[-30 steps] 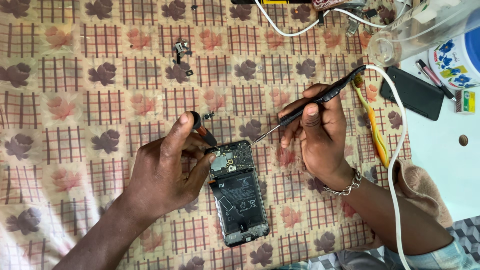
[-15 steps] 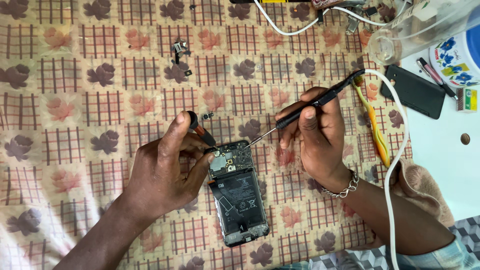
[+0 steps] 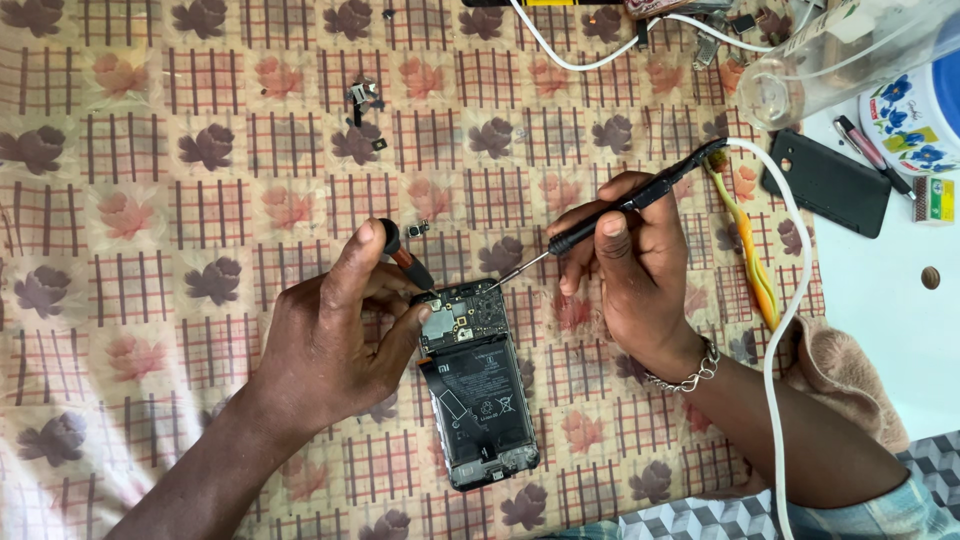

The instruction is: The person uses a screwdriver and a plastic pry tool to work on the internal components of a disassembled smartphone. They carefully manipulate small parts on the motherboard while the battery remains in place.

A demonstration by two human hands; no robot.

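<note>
An opened phone (image 3: 478, 386) lies back-up on the patterned cloth, its battery and circuit board showing. My left hand (image 3: 335, 325) holds a small red-and-black screwdriver (image 3: 404, 260), its tip at the board's upper left corner. My right hand (image 3: 640, 270) grips a black soldering iron (image 3: 610, 215) with a white cable (image 3: 785, 300). The iron's thin tip points at the top edge of the board.
Small loose phone parts (image 3: 362, 98) lie on the cloth (image 3: 150, 200) at the top. A black phone cover (image 3: 826, 182), a clear plastic jar (image 3: 840, 55), a flowered container (image 3: 915, 115) and a yellow-orange tool (image 3: 745, 250) lie at the right. A brown rag (image 3: 840, 365) sits under my right forearm.
Both hands and the phone stay almost in place; the soldering iron tip has shifted slightly toward the board's top edge.
</note>
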